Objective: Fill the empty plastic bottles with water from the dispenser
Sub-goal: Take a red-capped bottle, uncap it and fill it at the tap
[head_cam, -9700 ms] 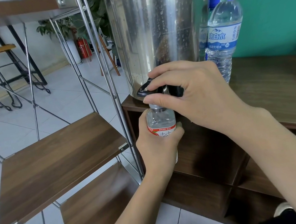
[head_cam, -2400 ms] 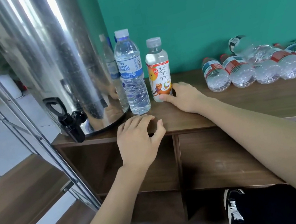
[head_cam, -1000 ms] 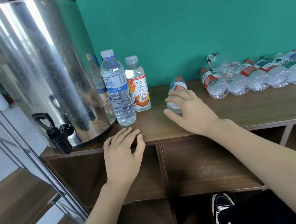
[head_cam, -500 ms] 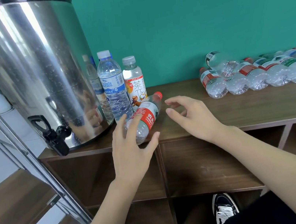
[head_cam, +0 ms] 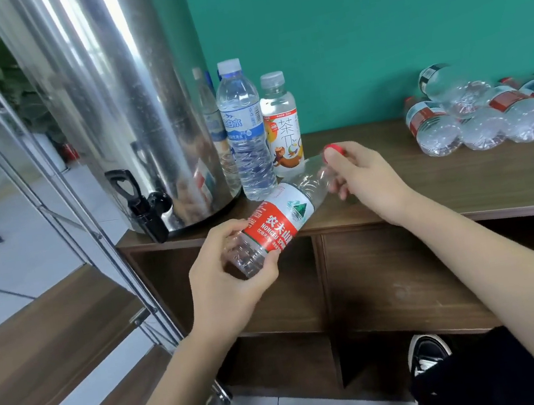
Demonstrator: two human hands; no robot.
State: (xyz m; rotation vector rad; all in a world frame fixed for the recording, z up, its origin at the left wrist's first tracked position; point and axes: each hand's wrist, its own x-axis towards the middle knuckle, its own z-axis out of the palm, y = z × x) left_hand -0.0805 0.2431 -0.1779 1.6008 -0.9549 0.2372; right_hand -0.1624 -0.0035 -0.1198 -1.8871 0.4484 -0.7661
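An empty clear bottle with a red label (head_cam: pixel 279 222) is held tilted in front of the wooden counter (head_cam: pixel 446 182). My left hand (head_cam: pixel 225 278) grips its lower body. My right hand (head_cam: pixel 364 177) pinches its red cap (head_cam: pixel 334 149) at the upper right end. The steel dispenser (head_cam: pixel 111 97) stands at the counter's left end, its black tap (head_cam: pixel 141 203) sticking out over the edge. Two filled bottles, one with a blue label (head_cam: pixel 243 133) and one with a white tea label (head_cam: pixel 282 127), stand upright beside the dispenser.
Several empty bottles (head_cam: pixel 488 113) lie in a pile at the counter's right, against the green wall. A metal-framed rack with wooden shelves (head_cam: pixel 36 340) stands to the left of the counter. Open cubbies sit below the counter top. A dark shoe (head_cam: pixel 426 352) shows on the floor.
The red-label bottle has been lifted off the counter into my left hand. My right hand has closed onto its cap.
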